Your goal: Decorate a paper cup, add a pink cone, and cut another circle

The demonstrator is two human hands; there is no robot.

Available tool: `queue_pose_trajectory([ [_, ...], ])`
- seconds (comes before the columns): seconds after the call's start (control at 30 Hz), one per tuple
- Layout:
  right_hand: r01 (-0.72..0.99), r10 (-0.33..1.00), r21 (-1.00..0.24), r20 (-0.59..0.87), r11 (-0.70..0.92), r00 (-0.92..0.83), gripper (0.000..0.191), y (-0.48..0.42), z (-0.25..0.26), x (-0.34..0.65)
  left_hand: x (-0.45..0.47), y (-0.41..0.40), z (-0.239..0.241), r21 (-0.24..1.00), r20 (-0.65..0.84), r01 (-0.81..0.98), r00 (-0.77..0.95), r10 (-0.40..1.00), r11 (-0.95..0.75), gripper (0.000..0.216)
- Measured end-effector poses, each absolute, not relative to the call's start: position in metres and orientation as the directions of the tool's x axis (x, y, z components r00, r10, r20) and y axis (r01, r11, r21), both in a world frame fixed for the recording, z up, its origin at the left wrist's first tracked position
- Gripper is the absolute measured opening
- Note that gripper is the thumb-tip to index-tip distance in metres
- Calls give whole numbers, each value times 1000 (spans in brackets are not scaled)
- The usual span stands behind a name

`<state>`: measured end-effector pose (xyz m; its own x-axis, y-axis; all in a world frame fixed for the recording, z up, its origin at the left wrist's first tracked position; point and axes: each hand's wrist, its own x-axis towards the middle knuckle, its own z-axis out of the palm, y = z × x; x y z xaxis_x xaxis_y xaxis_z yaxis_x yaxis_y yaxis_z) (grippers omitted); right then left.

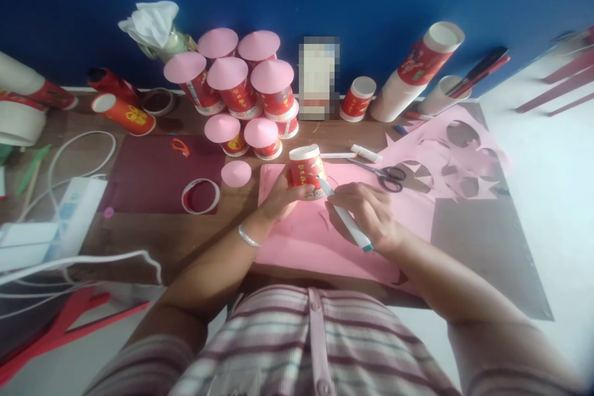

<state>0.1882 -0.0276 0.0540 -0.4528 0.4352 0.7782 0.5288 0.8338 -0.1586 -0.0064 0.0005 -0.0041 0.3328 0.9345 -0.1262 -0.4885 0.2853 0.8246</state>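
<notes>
My left hand [283,195] is wrapped round the side of a red paper cup [304,168] with gold print, and its pale rim faces up. In my right hand [366,207] is a white marker pen [346,219] with a green end. The pen's tip points at the cup's side; whether it touches the cup I cannot tell. Both hands are above sheets of pink paper [288,244]. Left of the cup stand several red cups topped with pink paper cones [227,74]. A loose pink cone [236,174] lies in front of them.
Scissors [392,178] lie right of the cup, beside pink paper with cut-out holes [457,136]. Behind are a red cup [357,99], a tilted cup stack [417,71] and a pen holder [445,96]. A tape roll [200,196], cables and a power strip [77,216] are at left.
</notes>
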Motion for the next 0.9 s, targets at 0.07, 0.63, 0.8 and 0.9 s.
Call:
queue_pose_trajectory([
  [0.07,531,451,-174,769,829,-452,23,-27,54,188,-6,0,-2,827,-125,-484,335,934,284,50],
  [0.63,512,458,-197,765,836,-453,24,-27,54,189,-6,0,-6,875,-138,-394,351,926,280,51],
  [0.8,518,462,-195,761,833,-455,23,-26,53,189,-7,-1,-8,874,-140,-395,353,925,284,55],
  [0.9,526,467,-197,760,827,-451,22,-26,53,189,-8,-1,-9,879,-138,-387,353,925,279,54],
])
